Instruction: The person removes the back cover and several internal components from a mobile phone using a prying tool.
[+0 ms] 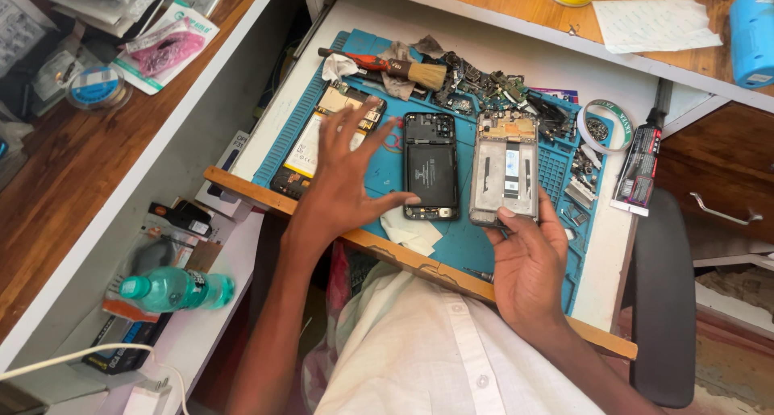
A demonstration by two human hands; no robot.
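Note:
Three opened phones lie side by side on a blue repair mat (468,242). My left hand (343,181) hovers with fingers spread over the left phone (322,145), whose yellow battery shows, and its thumb reaches toward the black middle phone body (431,167). My right hand (528,258) holds the lower end of the silver phone frame (505,167), thumb on its bottom edge, fingers behind it.
A brush (403,68), cloth scraps and a heap of small phone parts (500,89) lie at the mat's far end. A tape roll (606,125) and glue tube (641,169) sit to the right. A green bottle (177,290) lies lower left.

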